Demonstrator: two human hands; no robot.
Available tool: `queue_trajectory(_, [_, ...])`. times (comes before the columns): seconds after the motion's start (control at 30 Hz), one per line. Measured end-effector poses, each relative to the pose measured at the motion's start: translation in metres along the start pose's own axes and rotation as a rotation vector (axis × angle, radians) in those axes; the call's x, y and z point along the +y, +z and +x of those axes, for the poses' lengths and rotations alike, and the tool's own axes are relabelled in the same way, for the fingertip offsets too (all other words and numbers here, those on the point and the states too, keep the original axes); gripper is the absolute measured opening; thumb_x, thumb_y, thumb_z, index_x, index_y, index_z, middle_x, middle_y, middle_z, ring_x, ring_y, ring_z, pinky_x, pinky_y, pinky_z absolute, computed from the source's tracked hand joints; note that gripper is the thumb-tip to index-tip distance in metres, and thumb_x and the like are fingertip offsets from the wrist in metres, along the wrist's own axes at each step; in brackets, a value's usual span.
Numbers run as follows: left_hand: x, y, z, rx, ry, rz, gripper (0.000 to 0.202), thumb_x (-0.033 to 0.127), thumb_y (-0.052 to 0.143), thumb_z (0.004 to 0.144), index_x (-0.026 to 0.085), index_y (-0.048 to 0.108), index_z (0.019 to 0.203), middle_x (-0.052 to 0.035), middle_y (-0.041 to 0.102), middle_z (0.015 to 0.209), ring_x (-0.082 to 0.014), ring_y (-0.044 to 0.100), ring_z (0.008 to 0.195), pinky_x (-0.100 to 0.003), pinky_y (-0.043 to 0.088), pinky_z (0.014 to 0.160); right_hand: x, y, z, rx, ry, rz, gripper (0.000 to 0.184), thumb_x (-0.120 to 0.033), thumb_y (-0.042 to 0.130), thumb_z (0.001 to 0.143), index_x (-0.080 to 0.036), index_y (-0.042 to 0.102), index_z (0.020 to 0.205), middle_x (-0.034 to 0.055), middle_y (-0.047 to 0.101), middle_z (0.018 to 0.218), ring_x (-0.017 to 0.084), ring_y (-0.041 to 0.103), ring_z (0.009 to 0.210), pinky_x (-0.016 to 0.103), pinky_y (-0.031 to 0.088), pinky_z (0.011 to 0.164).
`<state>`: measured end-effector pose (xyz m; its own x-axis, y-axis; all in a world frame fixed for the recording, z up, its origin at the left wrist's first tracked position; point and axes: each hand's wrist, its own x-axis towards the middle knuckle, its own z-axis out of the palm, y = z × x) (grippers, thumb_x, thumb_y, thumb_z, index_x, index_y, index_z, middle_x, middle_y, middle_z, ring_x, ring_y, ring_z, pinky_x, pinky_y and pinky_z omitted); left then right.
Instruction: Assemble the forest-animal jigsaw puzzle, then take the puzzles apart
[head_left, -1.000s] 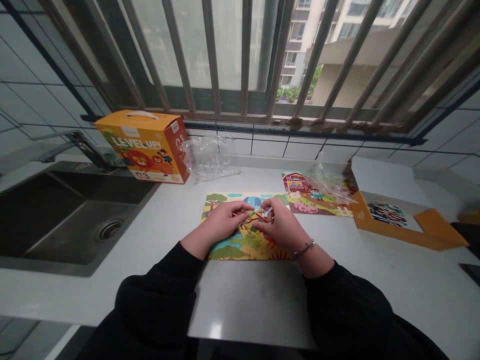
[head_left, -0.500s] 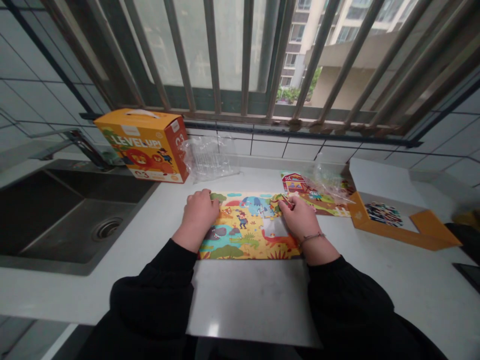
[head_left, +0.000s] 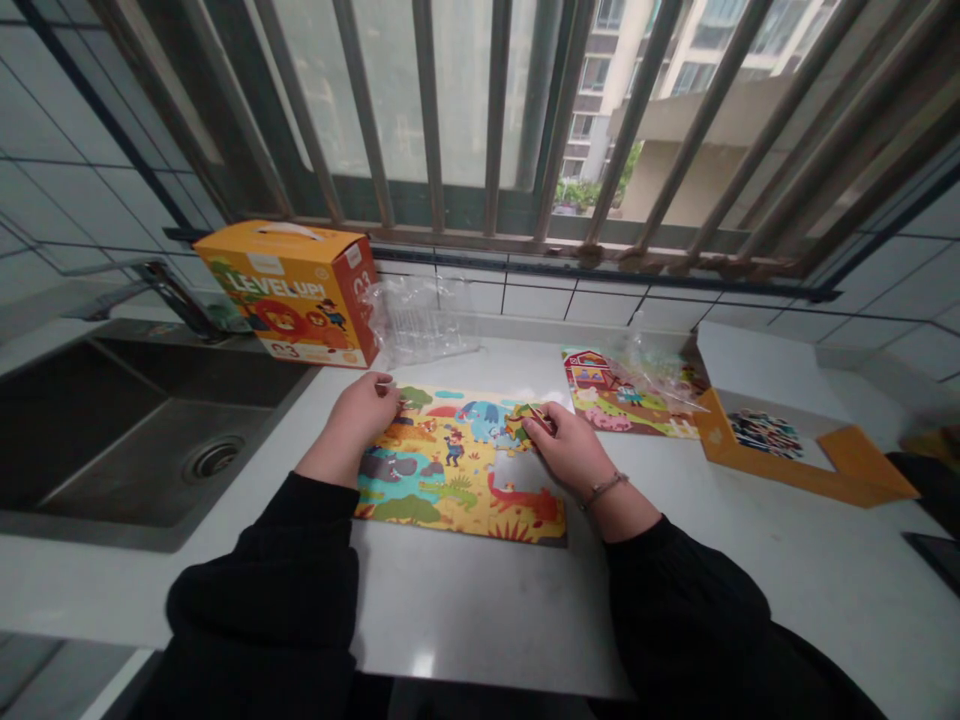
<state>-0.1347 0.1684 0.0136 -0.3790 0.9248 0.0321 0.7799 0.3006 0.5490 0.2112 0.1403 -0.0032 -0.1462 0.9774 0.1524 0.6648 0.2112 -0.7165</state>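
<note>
- One colourful rectangular cardboard jigsaw [head_left: 457, 470] w/ savanna animals lies flat on the white stone worktop [head_left: 487, 600], mid-scene, directly in front of the person & between both hands.
- Left hand [head_left: 352, 420]: grip pinched narrow on the jigsaw's far left corner.
- Right hand [head_left: 574, 450]: fingertips closed on a small dark loose piece [head_left: 538, 415] at the jigsaw's far right edge; touching it or just above, can't tell.
- Risks, as I judge them:
  - A pull on one corner only could buckle the sheet & pop interlocked bits apart, esp. along the near edge, which neither hand holds.
  - Loose piece is held by tips only, so it could slip & drop onto the picture.
  - Pressing it in skewed could lift its neighbours.
- Pale patch near the right hand looks like an unfilled gap; edges round it are prob. the weakest.
- Orientation: long axis runs approx. left-right across the worktop, turned slightly clockwise, so the left end sits farther from the person than the right end. Picture reads upright to the person, top edge toward the barred window [head_left: 491, 110].
- Farther out:
  - Farm-scene puzzle board [head_left: 622, 405], partly under a clear plastic bag [head_left: 664, 365], just beyond the right hand.
  - Open orange cardboard tray [head_left: 795, 472] w/ spare bits [head_left: 765, 432], further right.
  - Orange "LEVEL UP!" carton [head_left: 289, 290] & crumpled clear wrapper [head_left: 424, 315], back left.
  - Dark steel sink [head_left: 112, 430], well to the left.
</note>
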Motion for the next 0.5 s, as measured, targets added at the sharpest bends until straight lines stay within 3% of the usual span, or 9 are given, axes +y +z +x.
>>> queue_trajectory(0.2, [-0.006,0.001,0.002,0.019,-0.006,-0.041,0.031,0.037,0.080,0.084,0.020,0.075,0.110,-0.0145,0.083,0.098,-0.0350,0.080,0.098,-0.041,0.059,0.083,0.011,-0.009,0.006,0.157,0.089,-0.132,0.032,-0.050,0.057,0.100,-0.024,0.061,0.083,0.0099,0.072,0.085,0.025,0.064,0.081,0.035,0.041,0.074])
queue_trajectory(0.33, [-0.005,0.006,0.000,0.015,0.031,-0.080,0.025,0.038,0.087,0.076,0.021,0.074,0.089,-0.0167,0.081,0.092,-0.0388,0.078,0.096,-0.044,0.057,0.084,0.017,-0.016,0.006,0.156,0.130,-0.269,0.028,-0.045,0.060,0.099,-0.026,0.055,0.079,0.0130,0.071,0.087,0.028,0.065,0.086,0.036,0.041,0.074])
queue_trajectory(0.5, [-0.004,0.008,-0.001,0.017,0.030,-0.186,0.024,0.033,0.091,0.066,0.023,0.071,0.076,-0.0122,0.076,0.075,-0.0341,0.076,0.083,-0.040,0.056,0.074,0.014,-0.017,0.004,0.153,0.195,-0.142,0.028,-0.049,0.062,0.096,-0.025,0.058,0.080,0.0092,0.071,0.081,0.027,0.066,0.083,0.036,0.043,0.076])
